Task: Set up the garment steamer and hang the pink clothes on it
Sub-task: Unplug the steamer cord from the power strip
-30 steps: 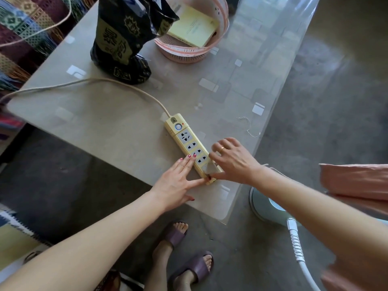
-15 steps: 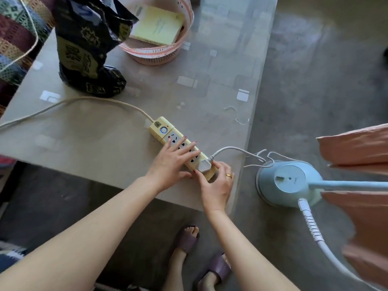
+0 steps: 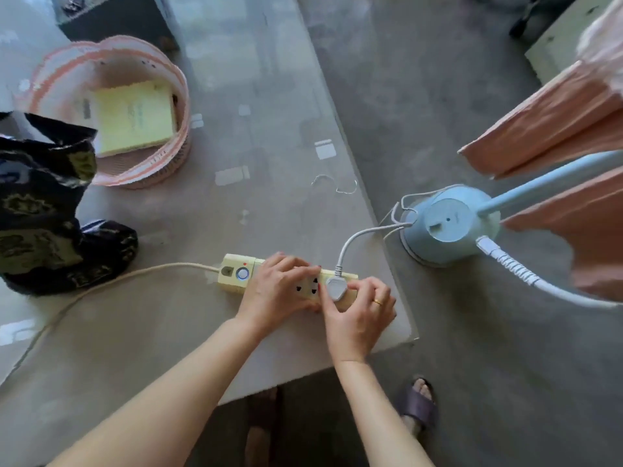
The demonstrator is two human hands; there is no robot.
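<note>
Yellow power strip [image 3: 290, 281] lay on the surface [image 3: 135, 332], left hand [image 3: 276, 291] pressing it flat, fingers open. Right hand [image 3: 357, 318] fingers pinched the white plug [image 3: 335, 287], steamer base [image 3: 448, 227] at two o'clock.

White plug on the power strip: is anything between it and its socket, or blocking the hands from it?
Nothing visible does. The white plug already sits on the end socket of the yellow power strip. The right hand touches it directly, while the left hand lies over the strip beside it. Full seating cannot be confirmed.
</note>
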